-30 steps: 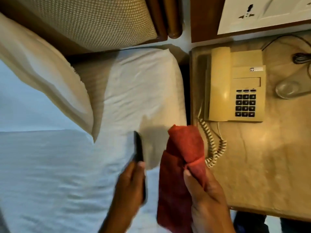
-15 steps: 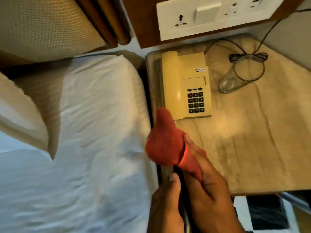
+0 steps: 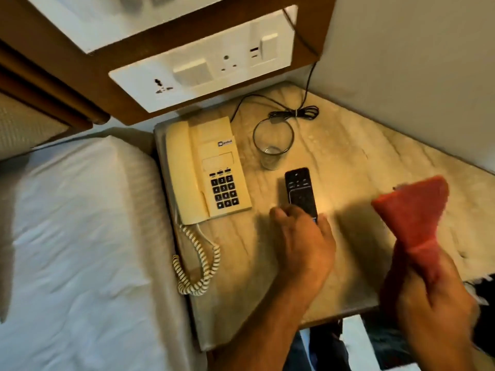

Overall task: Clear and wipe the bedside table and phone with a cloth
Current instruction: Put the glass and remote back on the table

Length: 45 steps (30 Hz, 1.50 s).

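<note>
Left hand: the left hand [image 3: 302,236] reaches over the middle of the bedside table [image 3: 348,167], fingers curled down over the near end of a black remote control [image 3: 300,192]; whether they grip it or only rest on it I cannot tell.
Remote control: lies flat on the tabletop, buttons up, just right of the phone and near to the glass.
Right hand: the right hand [image 3: 434,298] is closed in a fist around the bunched middle of a red cloth [image 3: 412,218], held above the right side of the table; the cloth's loose end fans upward.
Phone: a cream corded telephone [image 3: 206,170] sits at the table's far left corner, handset on its cradle, dark keypad showing.
Cord: its coiled cord [image 3: 198,263] trails along the left edge toward the near side.
Glass: a clear drinking glass [image 3: 273,145] stands beyond the remote, right of the phone.
Cable: a thin black cable [image 3: 294,112], bundled, lies at the far edge behind the glass.
Bed: a white-sheeted bed [image 3: 80,236] sits left of the table.
</note>
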Motion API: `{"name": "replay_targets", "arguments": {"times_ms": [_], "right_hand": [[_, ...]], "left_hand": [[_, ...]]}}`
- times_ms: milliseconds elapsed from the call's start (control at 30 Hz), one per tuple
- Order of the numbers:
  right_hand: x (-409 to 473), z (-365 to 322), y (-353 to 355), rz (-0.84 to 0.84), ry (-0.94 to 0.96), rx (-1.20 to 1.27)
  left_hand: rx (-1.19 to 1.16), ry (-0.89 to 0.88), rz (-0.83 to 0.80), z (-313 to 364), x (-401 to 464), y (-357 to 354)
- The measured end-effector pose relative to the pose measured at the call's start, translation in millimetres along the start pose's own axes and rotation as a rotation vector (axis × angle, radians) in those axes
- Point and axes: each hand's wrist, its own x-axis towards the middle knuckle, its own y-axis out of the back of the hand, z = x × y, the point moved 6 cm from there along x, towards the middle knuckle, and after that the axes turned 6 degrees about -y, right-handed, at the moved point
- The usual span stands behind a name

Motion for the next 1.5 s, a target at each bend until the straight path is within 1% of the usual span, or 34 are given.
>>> {"name": "replay_targets", "arguments": {"times_ms": [33,133,167,233,300,400,467,533,633,700,833,900,967,1167,1300,1400,1433,1500], "right_hand": [[5.3,8.7,-2.2,0.017,0.033,-0.074],[28.3,40.1,-32.3,-0.106,0.001,-0.367],[33.9,45.9,-44.4,-0.116,0.010,-0.447],[37.8,59.3,-65.8,-0.098,0.079,-0.476],[38.9,70.7,-72.5,-0.061,0.093,-0.484],[42.9,75.7,-74.6,-0.002,0.122,-0.482],[42.7,75.2,-75.3,0.031,0.142,-0.481],[42.6,75.4,-76.5,0.060,0.168,-0.482],[41.5,75.8,-76.6,0.085,0.189,-0.465],[40.7,76.6,-76.8,0.103,0.200,-0.458],[39.7,74.2,-74.5,0.141,0.219,-0.441],[38.4,70.6,-72.6,0.169,0.226,-0.432],[36.7,68.2,-69.8,0.194,0.229,-0.415],[29.6,62.4,-65.4,0.265,0.242,-0.373],[25.1,59.8,-63.8,0.290,0.223,-0.347],[20.4,61.3,-51.7,0.316,0.169,-0.342],[17.2,66.6,-44.9,0.318,0.147,-0.316],[-1.2,84.6,-34.1,0.274,0.112,-0.157]], "left_hand": [[0.062,-0.017,0.008,11.7,12.4,-9.0],[0.296,-0.108,0.077,52.7,53.7,-29.7],[0.362,-0.122,0.091,63.6,65.7,-34.3],[0.456,-0.140,0.128,77.8,90.6,-44.3],[0.532,-0.147,0.154,80.5,107.9,-51.1],[0.564,-0.153,0.155,77.0,120.3,-57.1],[0.547,-0.153,0.140,75.6,121.0,-57.1],[0.522,-0.177,0.160,70.2,111.6,-52.4],[0.494,-0.309,0.179,40.2,68.9,-42.3],[0.507,-0.405,0.123,-3.6,26.0,-38.3],[0.648,-0.453,0.019,-116.5,-40.1,-29.2],[0.686,-0.484,-0.034,-146.6,-50.0,-29.4],[0.662,-0.496,-0.047,-155.0,-49.0,-30.6],[0.650,-0.536,0.036,-160.5,-48.8,-30.7],[0.613,-0.532,-0.001,-160.9,-46.9,-30.6],[0.592,-0.544,0.003,-163.6,-45.3,-30.8],[0.586,-0.551,0.015,-164.4,-45.6,-31.4],[0.583,-0.558,0.033,-164.5,-44.9,-31.4]]}}
